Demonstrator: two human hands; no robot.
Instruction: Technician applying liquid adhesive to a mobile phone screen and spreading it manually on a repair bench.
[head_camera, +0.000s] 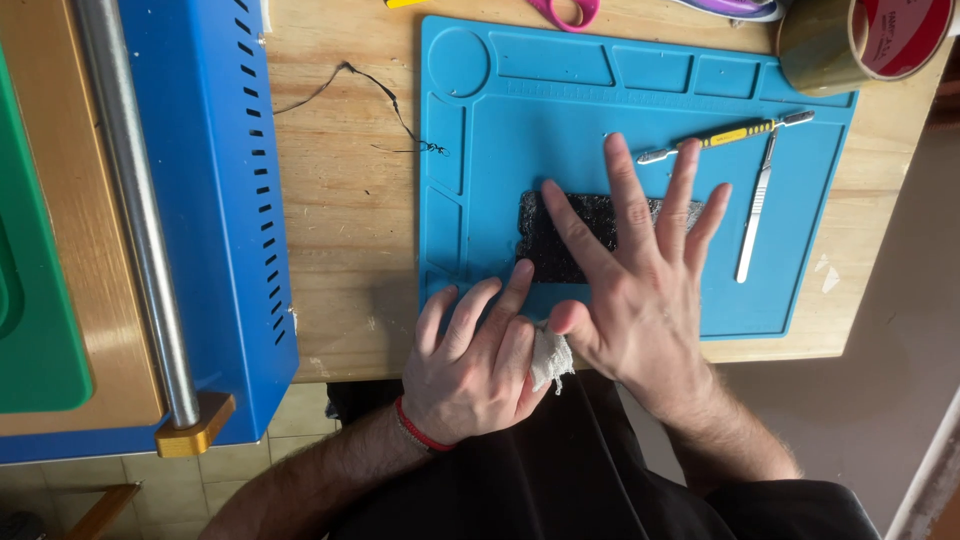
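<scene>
My right hand lies flat with fingers spread on a dark, glittery rectangular piece in the middle of a blue silicone work mat. My left hand rests at the mat's near edge, fingers curled over a small wad of white gauze that sticks out beside my right thumb. A red band circles my left wrist. Most of the dark piece's right half is hidden under my right fingers.
A yellow-handled metal pry tool and a scalpel-like metal blade lie on the mat's right side. A roll of tape stands at the back right, pink scissors at the back. A black thread lies on the wooden table; a blue machine stands left.
</scene>
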